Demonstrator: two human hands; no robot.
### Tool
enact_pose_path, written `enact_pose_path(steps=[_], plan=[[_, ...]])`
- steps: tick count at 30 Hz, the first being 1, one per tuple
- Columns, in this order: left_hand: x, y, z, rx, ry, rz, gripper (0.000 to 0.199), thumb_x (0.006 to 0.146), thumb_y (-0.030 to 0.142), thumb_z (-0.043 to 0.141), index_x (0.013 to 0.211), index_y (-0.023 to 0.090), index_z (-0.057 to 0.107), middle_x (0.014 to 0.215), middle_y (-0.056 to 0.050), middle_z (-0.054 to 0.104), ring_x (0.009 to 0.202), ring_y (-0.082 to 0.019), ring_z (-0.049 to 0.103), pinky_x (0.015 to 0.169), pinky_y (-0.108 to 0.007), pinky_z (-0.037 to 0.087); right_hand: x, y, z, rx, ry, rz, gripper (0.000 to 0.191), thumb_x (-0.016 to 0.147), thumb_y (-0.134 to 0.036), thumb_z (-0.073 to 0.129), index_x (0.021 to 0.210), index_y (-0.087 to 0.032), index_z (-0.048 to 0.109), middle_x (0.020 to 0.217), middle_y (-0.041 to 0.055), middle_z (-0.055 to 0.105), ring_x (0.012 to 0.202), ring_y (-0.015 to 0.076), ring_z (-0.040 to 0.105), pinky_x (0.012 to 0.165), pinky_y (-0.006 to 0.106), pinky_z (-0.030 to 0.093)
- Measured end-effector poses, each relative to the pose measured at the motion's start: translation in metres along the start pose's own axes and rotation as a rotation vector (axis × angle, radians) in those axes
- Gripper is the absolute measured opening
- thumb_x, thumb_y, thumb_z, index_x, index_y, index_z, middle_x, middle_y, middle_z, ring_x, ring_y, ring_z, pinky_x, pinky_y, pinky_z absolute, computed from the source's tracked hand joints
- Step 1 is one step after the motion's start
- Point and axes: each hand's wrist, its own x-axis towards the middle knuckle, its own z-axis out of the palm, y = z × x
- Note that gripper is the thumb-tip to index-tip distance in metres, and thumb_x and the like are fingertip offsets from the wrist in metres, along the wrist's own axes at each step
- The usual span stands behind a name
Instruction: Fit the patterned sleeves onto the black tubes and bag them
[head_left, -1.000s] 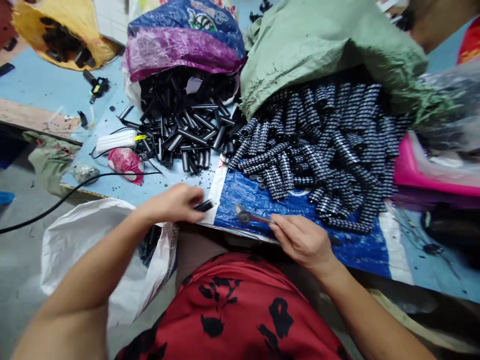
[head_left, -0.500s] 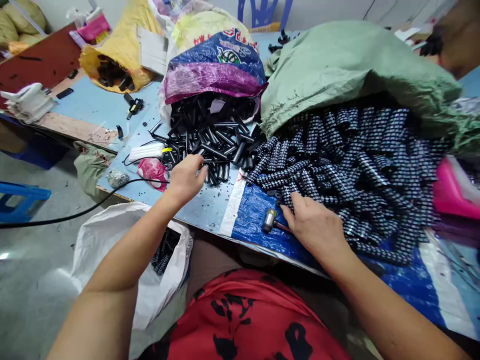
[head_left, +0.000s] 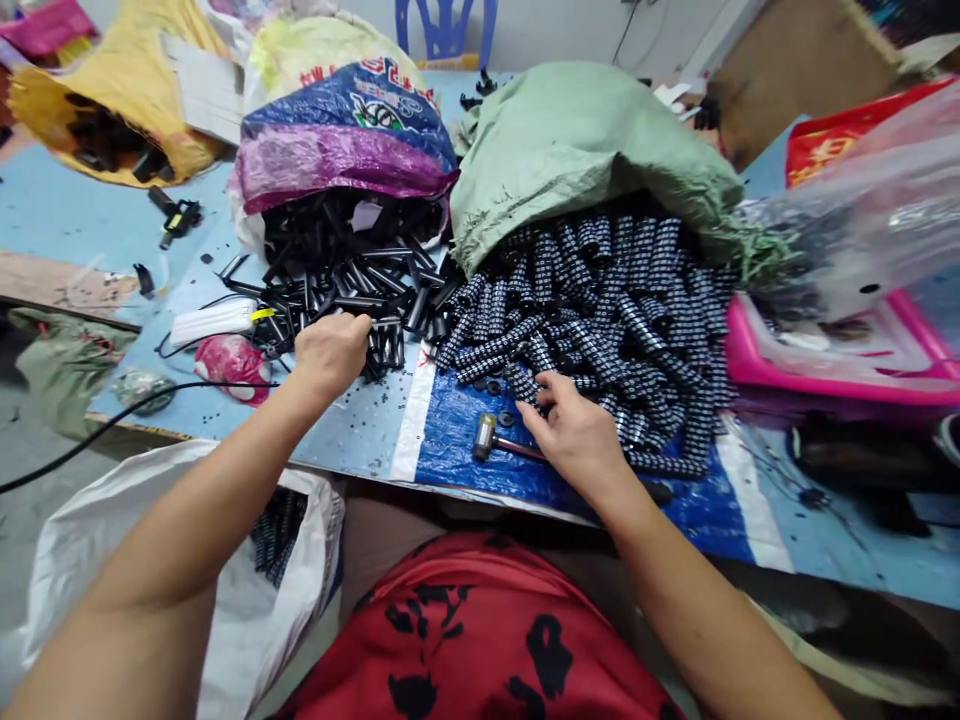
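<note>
My left hand (head_left: 334, 352) is closed at the near edge of a pile of plain black tubes (head_left: 390, 270). Its back faces me, so whatever its fingers hold is hidden. My right hand (head_left: 574, 425) hovers over the front of a heap of black-and-white patterned tubes (head_left: 637, 330). Its thumb and fingers are apart, with the fingertips close to one patterned tube (head_left: 523, 384). Beneath this hand lies a small hammer (head_left: 486, 437), its head pointing left on blue sheeting (head_left: 450, 450). Small black round caps (head_left: 506, 419) rest near the hammer head.
A green sack (head_left: 600, 150) and a multicoloured bag (head_left: 345, 130) spill out the tubes. Right of the heap stands a pink tray (head_left: 840, 385) under clear plastic. A white sack (head_left: 75, 560) with patterned tubes hangs open below the table edge. A black cable (head_left: 97, 445) crosses the left side.
The view has swung right, bringing the pink tray and a red package into sight. My right hand's thumb and fingers look wider apart. My left hand stays at the plain black tubes.
</note>
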Motion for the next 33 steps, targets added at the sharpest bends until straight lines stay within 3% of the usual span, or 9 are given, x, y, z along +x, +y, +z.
enact_pose_path(steps=[5,9,11,14,17,20,25,28,33], plan=[[-0.037,-0.002,-0.01,-0.75,0.205,-0.327,0.019,0.085,0.031,0.055,0.093,0.019,0.067,0.069,-0.003,0.063,0.058,-0.017,0.058,0.059,-0.029,0.044,-0.019,0.007,-0.009,0.788,-0.014,0.193,0.05,0.086,-0.054,0.072,0.123,-0.021,0.063,0.088,0.0032,0.068,0.069,0.0151,0.062,0.062,0.028,0.052],[-0.059,0.029,0.001,-1.444,0.194,-0.637,0.026,0.084,0.045,0.057,0.085,0.019,0.05,0.083,-0.005,0.07,0.05,-0.012,0.055,0.046,-0.024,0.041,-0.022,-0.006,-0.006,1.222,-0.194,0.426,0.044,0.088,-0.059,0.068,0.111,-0.021,0.069,0.087,0.003,0.067,0.072,0.0144,0.06,0.068,0.029,0.054],[-0.068,0.054,0.011,-1.421,0.183,-0.579,0.027,0.084,0.041,0.063,0.094,0.02,0.049,0.081,-0.002,0.069,0.049,-0.011,0.053,0.047,-0.023,0.04,-0.024,-0.014,0.0,1.226,-0.21,0.41,0.042,0.088,-0.059,0.07,0.108,-0.022,0.07,0.089,0.0033,0.069,0.074,0.0142,0.06,0.071,0.028,0.054],[-0.078,0.082,0.028,-1.017,0.122,-0.314,0.025,0.091,0.029,0.058,0.114,0.02,0.055,0.077,-0.002,0.066,0.061,-0.016,0.058,0.061,-0.028,0.046,-0.032,-0.026,0.007,1.136,-0.233,0.282,0.041,0.091,-0.058,0.067,0.111,-0.021,0.071,0.098,0.0052,0.072,0.082,0.0161,0.063,0.078,0.03,0.055],[-0.079,0.089,0.042,-0.504,0.094,-0.119,0.019,0.096,0.023,0.051,0.107,0.018,0.066,0.092,-0.011,0.069,0.086,-0.025,0.063,0.08,-0.038,0.048,-0.041,-0.038,0.012,1.044,-0.24,0.172,0.04,0.094,-0.055,0.064,0.112,-0.02,0.071,0.099,0.0053,0.072,0.087,0.0176,0.064,0.082,0.03,0.055],[-0.079,0.084,0.049,-0.3,0.073,-0.075,0.021,0.098,0.023,0.049,0.096,0.017,0.068,0.093,-0.014,0.068,0.089,-0.027,0.062,0.081,-0.039,0.047,-0.046,-0.04,0.013,1.006,-0.208,0.147,0.039,0.094,-0.054,0.064,0.11,-0.019,0.071,0.099,0.0049,0.071,0.09,0.018,0.065,0.083,0.029,0.055],[-0.088,0.076,0.05,-0.491,0.204,-0.063,0.02,0.1,0.026,0.048,0.1,0.016,0.065,0.092,-0.011,0.07,0.084,-0.022,0.066,0.077,-0.034,0.049,-0.057,-0.013,0.002,0.905,-0.116,0.194,0.04,0.094,-0.049,0.066,0.12,-0.019,0.069,0.101,0.0059,0.072,0.089,0.0179,0.066,0.083,0.031,0.056],[-0.094,0.074,0.048,-0.764,0.307,-0.24,0.019,0.099,0.03,0.052,0.111,0.016,0.061,0.083,-0.004,0.069,0.065,-0.014,0.063,0.065,-0.028,0.05,-0.068,0.013,-0.011,0.758,0.081,0.247,0.042,0.092,-0.049,0.069,0.121,-0.019,0.068,0.104,0.0081,0.073,0.091,0.0196,0.067,0.086,0.035,0.056],[-0.091,0.074,0.039,-1.223,0.298,-0.449,0.021,0.096,0.033,0.062,0.11,0.019,0.055,0.071,0.003,0.064,0.048,-0.01,0.055,0.049,-0.021,0.046,-0.087,0.063,-0.043,0.525,0.416,0.33,0.045,0.094,-0.052,0.064,0.122,-0.017,0.066,0.104,0.0102,0.073,0.09,0.0208,0.067,0.085,0.037,0.056]])
